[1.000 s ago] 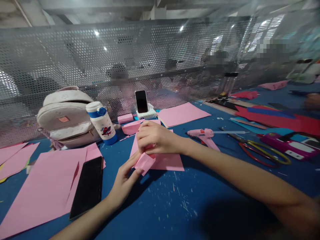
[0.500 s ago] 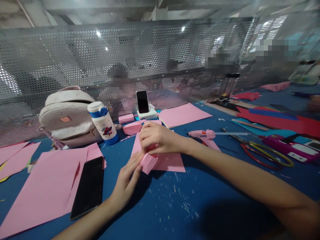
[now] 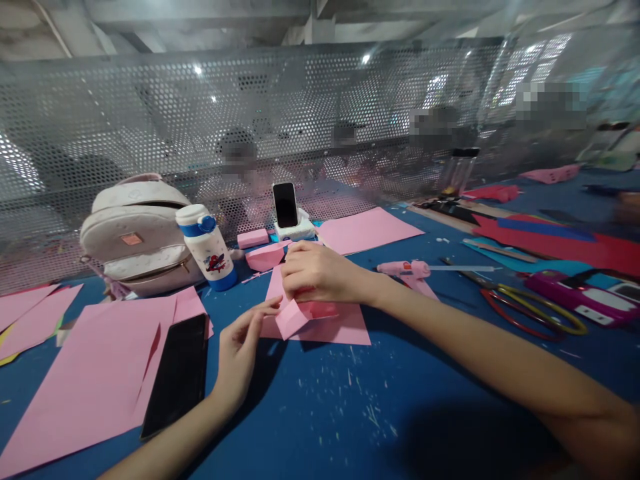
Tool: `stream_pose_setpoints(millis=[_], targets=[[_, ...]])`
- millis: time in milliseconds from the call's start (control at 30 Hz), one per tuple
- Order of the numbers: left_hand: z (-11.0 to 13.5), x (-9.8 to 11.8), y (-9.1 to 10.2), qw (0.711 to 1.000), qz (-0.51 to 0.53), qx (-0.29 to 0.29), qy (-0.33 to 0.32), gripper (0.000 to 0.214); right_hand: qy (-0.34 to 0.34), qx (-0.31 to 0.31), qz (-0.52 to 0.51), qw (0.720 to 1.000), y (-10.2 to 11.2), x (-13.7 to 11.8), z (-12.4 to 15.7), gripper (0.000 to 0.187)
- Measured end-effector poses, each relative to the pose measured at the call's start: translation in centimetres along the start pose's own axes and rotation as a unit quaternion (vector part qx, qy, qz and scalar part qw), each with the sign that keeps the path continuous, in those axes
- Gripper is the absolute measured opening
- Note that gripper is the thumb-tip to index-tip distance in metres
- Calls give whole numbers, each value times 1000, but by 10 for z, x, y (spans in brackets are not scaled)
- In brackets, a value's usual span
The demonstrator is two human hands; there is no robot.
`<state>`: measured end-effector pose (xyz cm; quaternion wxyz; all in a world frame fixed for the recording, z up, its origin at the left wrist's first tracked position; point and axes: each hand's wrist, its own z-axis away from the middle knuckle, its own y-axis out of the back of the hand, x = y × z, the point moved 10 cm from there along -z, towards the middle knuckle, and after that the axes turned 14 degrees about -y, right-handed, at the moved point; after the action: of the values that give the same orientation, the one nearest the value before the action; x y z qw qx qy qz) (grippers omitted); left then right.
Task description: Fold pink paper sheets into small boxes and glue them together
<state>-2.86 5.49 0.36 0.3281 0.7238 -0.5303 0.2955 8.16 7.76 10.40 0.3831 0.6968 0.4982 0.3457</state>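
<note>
My right hand (image 3: 315, 272) is curled over a folded pink paper piece (image 3: 295, 316) and grips its far end, above a flat pink sheet (image 3: 340, 323) on the blue table (image 3: 350, 413). Just left of that piece, my left hand (image 3: 243, 347) has its fingers stretched out and a little apart, with the fingertips by the paper's left edge and nothing held.
A black phone (image 3: 176, 373) lies on large pink sheets (image 3: 90, 373) at the left. Behind stand a white backpack (image 3: 133, 233), a bottle (image 3: 207, 245), and a phone in a stand (image 3: 286, 207). A pink glue gun (image 3: 407, 272), scissors (image 3: 525, 307) and coloured paper are at the right.
My left hand let go of the folded piece's near corner and drew back to the left, fingers opening. My right hand kept its grip and lifted the piece slightly.
</note>
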Motion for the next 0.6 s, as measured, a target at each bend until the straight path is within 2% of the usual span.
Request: stream_pose_setpoints(millis=[100, 200, 400, 600], targets=[[0, 2, -8, 999, 36, -32, -12, 32, -15, -8, 17, 1000, -3, 2, 0, 19], [2, -2, -13, 998, 25, -56, -15, 45, -23, -17, 2, 1000, -4, 1, -1, 17], [3, -6, -12, 999, 11, -38, 4, 39, -32, -34, -49, 998, -6, -4, 0, 3], [4, 5, -15, 997, -3, -59, -43, 34, -37, -44, -21, 998, -21, -13, 1, 13]])
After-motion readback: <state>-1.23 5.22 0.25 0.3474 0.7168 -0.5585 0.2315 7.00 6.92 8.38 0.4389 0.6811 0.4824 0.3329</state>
